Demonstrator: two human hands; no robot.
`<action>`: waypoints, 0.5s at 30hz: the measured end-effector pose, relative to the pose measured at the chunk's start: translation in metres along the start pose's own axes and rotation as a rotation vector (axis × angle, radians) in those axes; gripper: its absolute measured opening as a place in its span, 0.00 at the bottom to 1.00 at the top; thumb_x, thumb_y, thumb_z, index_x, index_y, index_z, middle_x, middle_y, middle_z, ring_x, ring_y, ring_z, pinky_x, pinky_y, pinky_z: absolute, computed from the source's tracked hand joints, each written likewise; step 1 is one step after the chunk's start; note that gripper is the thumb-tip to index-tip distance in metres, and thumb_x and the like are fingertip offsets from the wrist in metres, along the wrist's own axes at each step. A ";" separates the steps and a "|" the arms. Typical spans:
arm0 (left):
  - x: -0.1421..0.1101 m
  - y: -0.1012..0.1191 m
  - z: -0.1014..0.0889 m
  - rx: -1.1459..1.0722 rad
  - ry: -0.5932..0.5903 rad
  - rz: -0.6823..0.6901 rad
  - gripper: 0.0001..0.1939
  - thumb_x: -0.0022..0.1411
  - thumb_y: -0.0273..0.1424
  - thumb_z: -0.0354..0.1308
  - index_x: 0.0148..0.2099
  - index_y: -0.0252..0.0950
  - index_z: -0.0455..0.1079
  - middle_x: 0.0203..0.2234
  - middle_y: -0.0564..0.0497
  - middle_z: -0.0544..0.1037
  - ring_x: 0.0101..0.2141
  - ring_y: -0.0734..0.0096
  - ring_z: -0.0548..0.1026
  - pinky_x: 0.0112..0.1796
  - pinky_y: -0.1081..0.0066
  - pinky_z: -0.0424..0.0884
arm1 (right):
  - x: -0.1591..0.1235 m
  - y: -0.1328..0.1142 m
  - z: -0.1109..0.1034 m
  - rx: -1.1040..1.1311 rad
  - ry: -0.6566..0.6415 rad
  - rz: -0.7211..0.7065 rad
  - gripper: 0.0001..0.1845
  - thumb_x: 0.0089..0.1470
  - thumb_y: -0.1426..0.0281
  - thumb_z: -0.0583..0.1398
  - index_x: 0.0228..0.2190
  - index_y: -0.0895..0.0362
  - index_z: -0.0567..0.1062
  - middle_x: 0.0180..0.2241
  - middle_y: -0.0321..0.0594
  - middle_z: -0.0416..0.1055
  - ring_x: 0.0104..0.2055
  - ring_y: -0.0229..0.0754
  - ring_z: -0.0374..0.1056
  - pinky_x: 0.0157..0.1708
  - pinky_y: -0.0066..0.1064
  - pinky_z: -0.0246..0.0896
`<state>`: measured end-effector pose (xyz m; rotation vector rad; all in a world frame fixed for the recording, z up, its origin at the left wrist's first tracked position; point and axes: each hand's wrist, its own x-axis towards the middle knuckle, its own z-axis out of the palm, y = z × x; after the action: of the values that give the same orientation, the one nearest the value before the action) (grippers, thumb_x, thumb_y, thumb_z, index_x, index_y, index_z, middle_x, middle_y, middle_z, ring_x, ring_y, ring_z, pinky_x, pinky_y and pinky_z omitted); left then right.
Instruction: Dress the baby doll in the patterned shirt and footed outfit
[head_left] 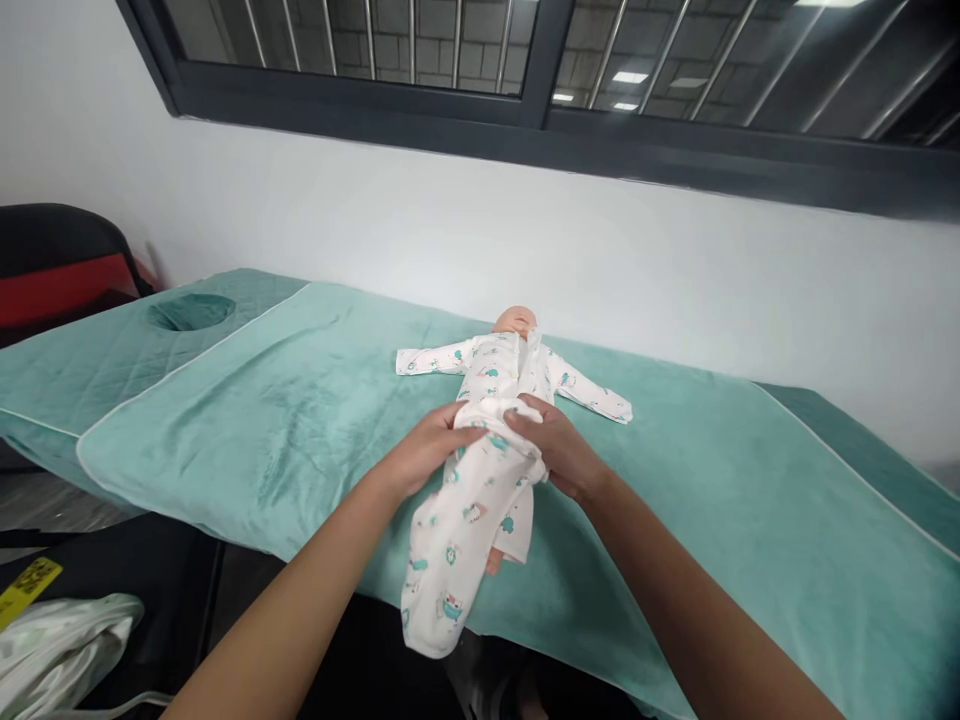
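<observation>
A baby doll (516, 320) lies on its back on the green bed cover (315, 420), head toward the wall. It wears a white printed top (491, 370) with both sleeves spread to the sides. White baby pants (469, 520) with a matching animal print lie over its lower body. My left hand (427, 450) grips the left side of their bunched waist, thumb on top. On the other side, my right hand (559, 445) pinches the same waist fabric. One leg of the pants hangs toward me over the bed's near edge. A bit of the doll's foot (493, 561) shows beside it.
The bed has a face hole (193, 312) at its left end. Behind it rise a white wall (337, 220) and a barred window. A black and red chair (64, 265) stands at left. White cloth (67, 650) and a yellow tag (28, 590) lie lower left.
</observation>
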<state>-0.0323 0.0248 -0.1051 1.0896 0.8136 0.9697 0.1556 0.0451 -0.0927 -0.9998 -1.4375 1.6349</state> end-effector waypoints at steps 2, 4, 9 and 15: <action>0.005 -0.005 0.003 -0.134 0.147 0.065 0.17 0.52 0.37 0.65 0.44 0.35 0.71 0.33 0.52 0.78 0.32 0.69 0.74 0.35 0.71 0.68 | 0.001 -0.002 0.001 -0.128 -0.186 0.087 0.21 0.46 0.58 0.67 0.40 0.55 0.77 0.38 0.40 0.77 0.39 0.47 0.73 0.37 0.35 0.67; 0.008 -0.010 0.005 -0.183 0.211 0.062 0.18 0.53 0.39 0.65 0.43 0.34 0.71 0.31 0.52 0.77 0.31 0.70 0.74 0.33 0.72 0.68 | 0.003 -0.004 0.001 -0.233 -0.322 0.167 0.20 0.43 0.60 0.69 0.39 0.56 0.79 0.38 0.40 0.78 0.40 0.49 0.73 0.40 0.37 0.67; 0.000 -0.016 -0.004 -0.115 0.091 -0.109 0.22 0.52 0.45 0.65 0.41 0.31 0.72 0.31 0.47 0.78 0.29 0.67 0.75 0.31 0.70 0.69 | 0.008 0.005 0.000 0.007 -0.133 0.140 0.21 0.48 0.59 0.66 0.42 0.56 0.78 0.38 0.43 0.78 0.40 0.49 0.74 0.41 0.39 0.68; -0.003 -0.022 -0.007 -0.206 0.040 -0.073 0.21 0.48 0.38 0.70 0.42 0.32 0.74 0.31 0.47 0.80 0.32 0.65 0.77 0.35 0.69 0.71 | 0.008 0.006 0.003 -0.044 -0.121 0.134 0.23 0.49 0.56 0.65 0.44 0.56 0.76 0.38 0.43 0.78 0.41 0.49 0.74 0.41 0.39 0.68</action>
<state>-0.0350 0.0215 -0.1276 0.8602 0.7624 0.9934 0.1495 0.0501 -0.0993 -1.0572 -1.5202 1.7935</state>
